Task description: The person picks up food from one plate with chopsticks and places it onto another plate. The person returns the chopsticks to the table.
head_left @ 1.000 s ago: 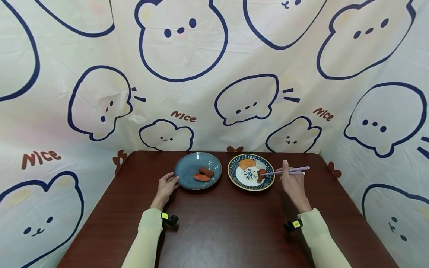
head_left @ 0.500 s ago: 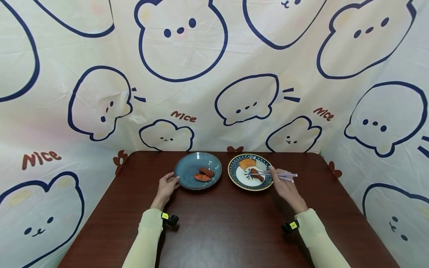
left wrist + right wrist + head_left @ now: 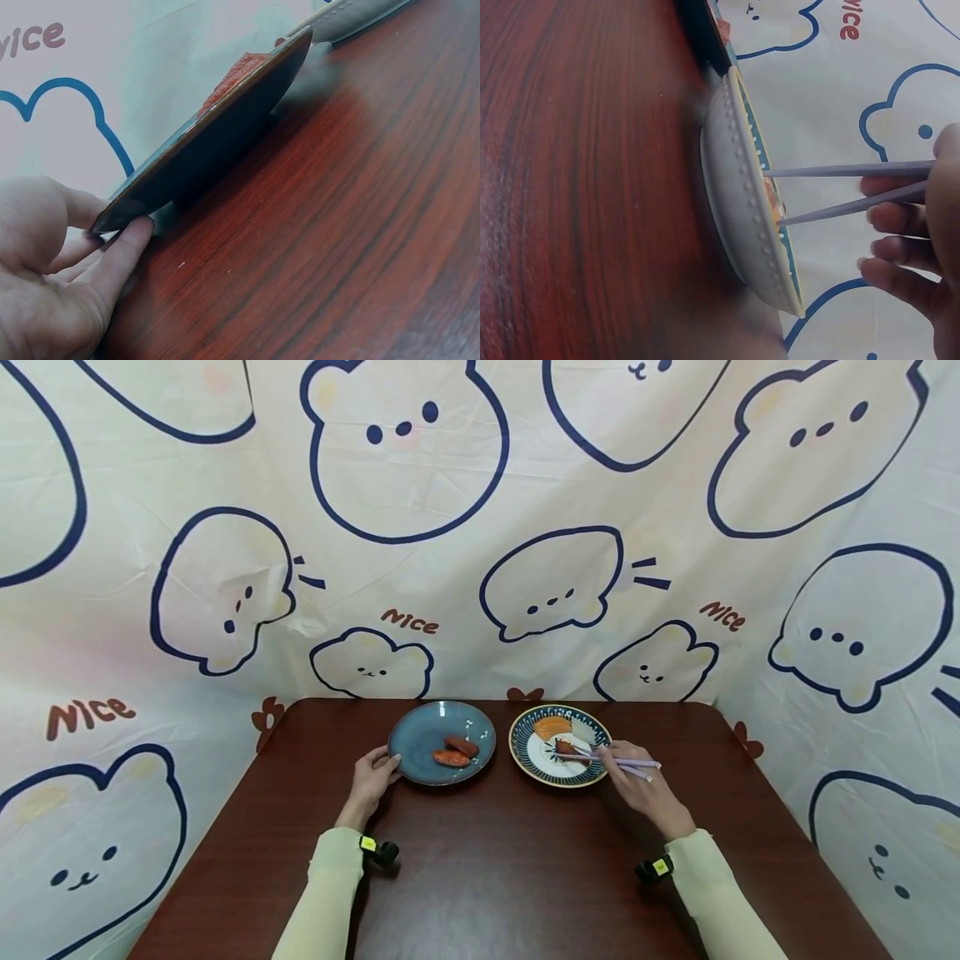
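In the head view my left hand (image 3: 372, 783) pinches the near-left rim of a blue plate (image 3: 416, 739), which bears two reddish-brown pieces of food (image 3: 451, 758). The left wrist view has my thumb and fingers on that plate's edge. My right hand (image 3: 647, 789) holds a pair of pale purple chopsticks (image 3: 840, 171) over a patterned plate (image 3: 522, 762) with a yellow rim. Their tips are at a reddish-brown piece of food (image 3: 564, 749); whether they grip it I cannot tell. Behind it lie an orange piece (image 3: 552, 727) and a whitish piece (image 3: 582, 732).
Both plates stand side by side near the far edge of a dark brown wooden table (image 3: 495, 877). A white cloth (image 3: 457, 577) printed with bear outlines hangs right behind that edge and along both sides.
My right hand has moved left and lowered the chopsticks over the patterned plate. The brown piece has shifted from the plate's right side toward its middle. My left hand stays put.
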The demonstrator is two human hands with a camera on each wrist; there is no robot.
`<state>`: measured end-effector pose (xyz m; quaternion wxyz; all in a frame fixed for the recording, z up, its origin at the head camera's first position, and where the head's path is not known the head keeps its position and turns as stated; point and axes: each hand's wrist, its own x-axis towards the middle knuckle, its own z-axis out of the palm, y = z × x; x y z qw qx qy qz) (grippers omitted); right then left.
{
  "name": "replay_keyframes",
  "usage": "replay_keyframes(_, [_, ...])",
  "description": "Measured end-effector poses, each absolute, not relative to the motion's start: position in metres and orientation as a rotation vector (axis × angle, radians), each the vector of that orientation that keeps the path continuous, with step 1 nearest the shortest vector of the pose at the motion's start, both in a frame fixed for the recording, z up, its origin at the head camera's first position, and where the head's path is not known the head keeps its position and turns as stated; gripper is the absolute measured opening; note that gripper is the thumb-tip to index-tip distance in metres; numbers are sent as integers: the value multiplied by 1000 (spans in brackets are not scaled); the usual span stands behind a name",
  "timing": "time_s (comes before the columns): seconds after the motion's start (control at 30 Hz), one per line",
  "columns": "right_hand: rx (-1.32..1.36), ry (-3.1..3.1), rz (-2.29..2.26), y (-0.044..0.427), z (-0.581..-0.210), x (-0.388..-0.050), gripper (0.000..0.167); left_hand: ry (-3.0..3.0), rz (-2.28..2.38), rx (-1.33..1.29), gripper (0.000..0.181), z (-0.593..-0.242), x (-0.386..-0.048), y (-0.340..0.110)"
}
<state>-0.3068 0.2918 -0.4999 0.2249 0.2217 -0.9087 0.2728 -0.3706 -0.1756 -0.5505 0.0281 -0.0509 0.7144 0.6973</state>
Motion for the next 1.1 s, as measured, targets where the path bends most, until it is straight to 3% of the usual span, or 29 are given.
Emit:
replay_keyframes(0.3, [675,-2551,772,289,-499,-307,19,2207,2142,-167,52,-551,-369,-176])
replay_keyframes(0.53, [697,-2660,568,277,-491,-312,33,2208,2152,-156,52,-552,-370,-177])
replay_keyframes(0.8, [679,-2615,602,280,-491,-312,29,2211,2146,-154,50,-552,-370,-176])
replay_keyframes(1.1, [573,-2566,711,291,-497,-318,37,2209,2152,-163,50,-552,-372,-177])
